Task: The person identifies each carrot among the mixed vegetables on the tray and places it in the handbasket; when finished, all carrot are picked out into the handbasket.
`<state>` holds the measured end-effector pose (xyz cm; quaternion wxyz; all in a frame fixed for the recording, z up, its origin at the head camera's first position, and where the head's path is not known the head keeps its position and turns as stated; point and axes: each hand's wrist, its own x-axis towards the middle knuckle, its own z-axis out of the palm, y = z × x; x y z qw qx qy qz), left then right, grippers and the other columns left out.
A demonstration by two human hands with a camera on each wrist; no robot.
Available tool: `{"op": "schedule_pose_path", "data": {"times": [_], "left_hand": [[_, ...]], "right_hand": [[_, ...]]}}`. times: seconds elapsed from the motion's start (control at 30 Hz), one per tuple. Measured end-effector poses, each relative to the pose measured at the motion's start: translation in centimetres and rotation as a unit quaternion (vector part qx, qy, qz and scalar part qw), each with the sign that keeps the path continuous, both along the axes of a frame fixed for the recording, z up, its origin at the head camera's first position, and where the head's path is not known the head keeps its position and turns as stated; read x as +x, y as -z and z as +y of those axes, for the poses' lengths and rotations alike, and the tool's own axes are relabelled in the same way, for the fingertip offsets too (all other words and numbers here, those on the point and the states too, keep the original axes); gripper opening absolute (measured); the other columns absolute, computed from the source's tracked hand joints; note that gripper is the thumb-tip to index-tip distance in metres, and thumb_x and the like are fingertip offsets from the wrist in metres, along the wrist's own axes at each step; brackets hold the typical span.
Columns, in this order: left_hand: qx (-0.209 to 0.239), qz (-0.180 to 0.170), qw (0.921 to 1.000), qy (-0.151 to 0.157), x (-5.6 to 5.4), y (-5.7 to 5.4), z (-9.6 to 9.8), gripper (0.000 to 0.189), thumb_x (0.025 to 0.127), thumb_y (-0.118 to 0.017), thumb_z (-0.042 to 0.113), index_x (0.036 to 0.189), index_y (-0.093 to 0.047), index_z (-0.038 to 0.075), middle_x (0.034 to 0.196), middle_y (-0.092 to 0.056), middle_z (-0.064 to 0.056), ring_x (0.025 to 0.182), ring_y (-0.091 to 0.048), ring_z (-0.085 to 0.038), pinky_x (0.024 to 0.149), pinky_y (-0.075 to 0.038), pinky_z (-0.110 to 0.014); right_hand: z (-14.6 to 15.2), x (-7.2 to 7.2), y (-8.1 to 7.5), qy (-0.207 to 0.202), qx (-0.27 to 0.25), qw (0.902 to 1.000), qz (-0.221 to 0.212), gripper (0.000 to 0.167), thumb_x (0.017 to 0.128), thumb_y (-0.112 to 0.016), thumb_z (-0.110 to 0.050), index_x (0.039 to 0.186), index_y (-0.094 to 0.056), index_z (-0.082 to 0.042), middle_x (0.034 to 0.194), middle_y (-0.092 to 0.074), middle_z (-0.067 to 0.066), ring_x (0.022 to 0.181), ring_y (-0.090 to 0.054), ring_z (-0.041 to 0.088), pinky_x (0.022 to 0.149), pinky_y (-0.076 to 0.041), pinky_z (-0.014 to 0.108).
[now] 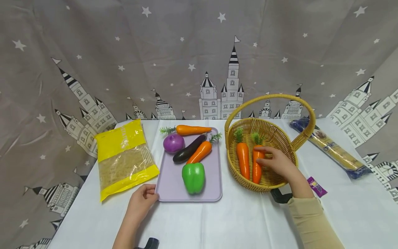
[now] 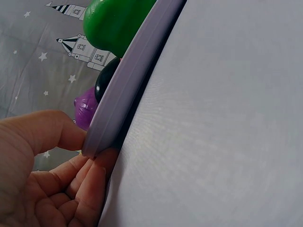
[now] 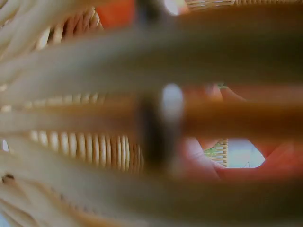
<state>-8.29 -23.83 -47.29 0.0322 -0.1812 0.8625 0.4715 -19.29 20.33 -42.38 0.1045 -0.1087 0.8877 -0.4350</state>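
My left hand (image 1: 141,200) pinches the near left corner of a lilac tray (image 1: 169,193), thumb on top and fingers beneath, as the left wrist view shows. On the tray lie a green bell pepper (image 1: 193,178), a purple onion (image 1: 173,143), a dark eggplant (image 1: 190,149), a carrot (image 1: 200,153) and, across the far edge, another carrot (image 1: 192,130). Inside a wicker basket (image 1: 280,135), my right hand (image 1: 278,162) reaches over the right-hand carrot (image 1: 257,169), thumb and forefinger apart with their tips over it. A second carrot (image 1: 243,160) lies beside it. Basket weave largely blocks the right wrist view.
A yellow bag of pasta (image 1: 125,159) lies left of the tray. To the right of the basket are a long pack of noodles (image 1: 332,148) and a small purple packet (image 1: 317,186). The basket's tall handle (image 1: 273,97) arches up above its bowl.
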Motion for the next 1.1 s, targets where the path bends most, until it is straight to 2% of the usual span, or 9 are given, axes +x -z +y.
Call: {"op": "schedule_pose_path", "data": {"times": [0.27, 0.5, 0.73, 0.83, 0.97, 1.1], "left_hand": [[0.004, 0.007, 0.9999, 0.008, 0.05, 0.09, -0.1, 0.035, 0.084, -0.066, 0.008, 0.115, -0.059, -0.008, 0.093, -0.059, -0.011, 0.078, -0.052, -0.02, 0.059, -0.046, -0.022], [0.001, 0.002, 1.0, 0.006, 0.11, 0.18, -0.09, 0.036, 0.084, -0.066, 0.008, 0.115, -0.059, -0.007, 0.093, -0.059, -0.011, 0.078, -0.053, -0.02, 0.059, -0.046, -0.022], [-0.004, 0.007, 0.9999, 0.009, 0.25, -0.12, -0.14, 0.035, 0.083, -0.066, 0.008, 0.114, -0.06, -0.007, 0.092, -0.06, -0.01, 0.077, -0.053, -0.019, 0.06, -0.046, -0.023], [-0.002, 0.008, 0.9999, 0.008, 0.29, -0.2, -0.13, 0.035, 0.083, -0.066, 0.007, 0.114, -0.06, -0.007, 0.092, -0.06, -0.01, 0.077, -0.053, -0.019, 0.061, -0.046, -0.023], [-0.002, 0.007, 1.0, 0.007, 0.26, -0.22, -0.08, 0.035, 0.082, -0.066, 0.007, 0.113, -0.06, -0.006, 0.091, -0.06, -0.01, 0.077, -0.053, -0.019, 0.061, -0.046, -0.022], [-0.006, 0.009, 0.9999, 0.01, 0.13, -0.14, -0.05, 0.035, 0.082, -0.066, 0.008, 0.113, -0.06, -0.007, 0.091, -0.06, -0.01, 0.077, -0.053, -0.019, 0.061, -0.046, -0.022]], "right_hand": [[-0.35, -0.07, -0.02, -0.017, 0.0, 0.9993, -0.033, 0.056, 0.087, -0.07, -0.02, 0.138, -0.05, -0.007, 0.14, -0.043, 0.025, 0.122, -0.042, 0.041, 0.098, -0.037, 0.055], [-0.42, 0.09, 0.01, -0.028, 0.004, 0.9986, -0.044, 0.06, 0.087, -0.07, -0.019, 0.141, -0.047, -0.007, 0.14, -0.04, 0.027, 0.114, -0.045, 0.038, 0.088, -0.042, 0.044], [-0.57, 0.07, -0.05, -0.021, 0.027, 0.9984, -0.045, 0.06, 0.087, -0.07, -0.02, 0.141, -0.046, -0.007, 0.138, -0.043, 0.027, 0.115, -0.045, 0.039, 0.094, -0.039, 0.05], [-0.68, 0.02, -0.18, -0.021, 0.034, 0.9982, -0.044, 0.061, 0.087, -0.07, -0.02, 0.141, -0.046, -0.006, 0.135, -0.045, 0.027, 0.11, -0.047, 0.038, 0.089, -0.041, 0.047], [-0.77, -0.01, -0.32, -0.018, 0.045, 0.9978, -0.046, 0.061, 0.087, -0.07, -0.021, 0.141, -0.046, -0.006, 0.132, -0.047, 0.027, 0.102, -0.049, 0.034, 0.078, -0.043, 0.038], [-0.77, 0.01, -0.35, -0.016, 0.06, 0.9971, -0.044, 0.061, 0.087, -0.07, -0.021, 0.141, -0.046, -0.007, 0.131, -0.048, 0.026, 0.097, -0.051, 0.031, 0.073, -0.043, 0.034]]}}
